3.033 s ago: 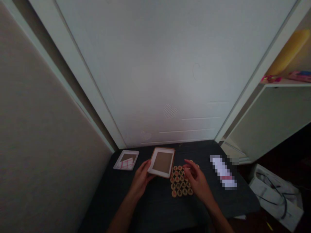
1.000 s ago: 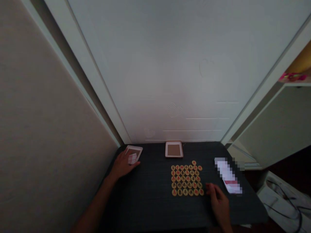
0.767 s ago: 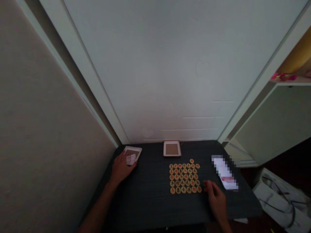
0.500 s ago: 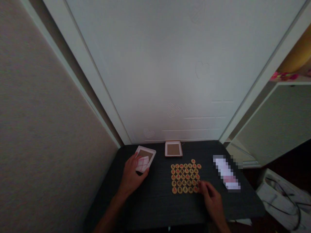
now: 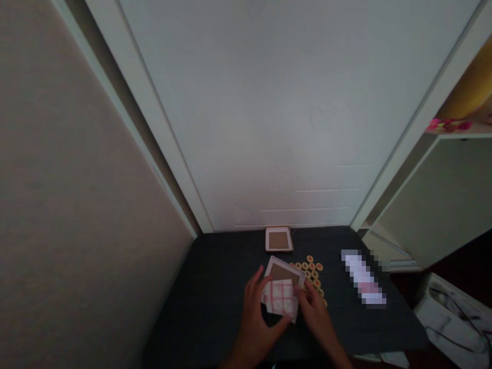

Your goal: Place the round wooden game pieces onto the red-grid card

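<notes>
My left hand [image 5: 255, 312] is wrapped round the left and near sides of a shallow open box [image 5: 287, 267], held tilted above the table. Inside it lies a folded white sheet [image 5: 282, 297] with red grid lines. My right hand [image 5: 314, 310] pinches the box's right edge, close to the sheet; whether its fingers also touch the sheet I cannot tell. Below and behind the box, round Chinese chess pieces [image 5: 315, 283] lie on the table in rows, several of them hidden by the box and my hands.
Against the white panel, a second shallow box piece [image 5: 279, 240] rests at the back of the dark table [image 5: 207, 297]. A blurred-out flat object [image 5: 361, 277] lies on the right. Beyond the table's right edge stands a white container [image 5: 449, 312] with cables.
My left hand has carried the box with the sheet rightward, over the chess pieces. My right hand has left the pieces' lower right corner and taken the box's right edge.
</notes>
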Motion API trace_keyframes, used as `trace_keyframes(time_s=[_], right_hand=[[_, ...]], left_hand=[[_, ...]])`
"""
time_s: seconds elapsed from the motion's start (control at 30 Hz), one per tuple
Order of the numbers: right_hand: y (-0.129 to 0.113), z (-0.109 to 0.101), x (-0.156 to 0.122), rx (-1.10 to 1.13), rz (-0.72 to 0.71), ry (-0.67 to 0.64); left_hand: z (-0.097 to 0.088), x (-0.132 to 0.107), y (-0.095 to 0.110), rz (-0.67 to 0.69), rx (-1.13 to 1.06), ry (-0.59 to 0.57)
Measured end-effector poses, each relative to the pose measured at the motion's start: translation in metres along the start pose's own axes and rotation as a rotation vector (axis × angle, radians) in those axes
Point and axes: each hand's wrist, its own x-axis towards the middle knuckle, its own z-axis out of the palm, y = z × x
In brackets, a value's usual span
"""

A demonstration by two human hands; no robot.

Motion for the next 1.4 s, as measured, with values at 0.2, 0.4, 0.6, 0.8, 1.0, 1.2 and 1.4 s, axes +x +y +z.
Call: trace_keyframes(time_s=[0.2, 0.4, 0.6, 0.8, 1.0, 1.2, 1.4], right_hand=[[-0.005, -0.016, -0.004, -0.065, 0.033, -0.059], [-0.022, -0.012, -0.016, -0.343, -0.257, 0.095], [-0.051, -0.018, -0.041, -0.923, -0.642, -0.292], [-0.051, -0.004, -0.042, -0.961, -0.698, -0.33], [-0.053, -0.004, -0.04, -0.734, -0.609, -0.284], [-0.075, -0.008, -0.026, -0.546, -0.298, -0.191], [-0.079, -0.002, -0.001, -0.635, -0.265, -0.43]], left_hand=[[-0.004, 0.021, -0.01, -0.38, -0.584, -0.225], [0.01, 0.019, -0.013, -0.424, -0.679, -0.276], [0.007, 0.021, -0.016, -0.524, -0.665, -0.148], [0.004, 0.019, -0.011, -0.582, -0.669, -0.13], [0.002, 0.017, -0.013, -0.625, -0.614, -0.05], [0.008, 0.011, -0.023, -0.627, -0.606, -0.05], [0.01, 0.007, -0.007, -0.581, -0.67, -0.157]])
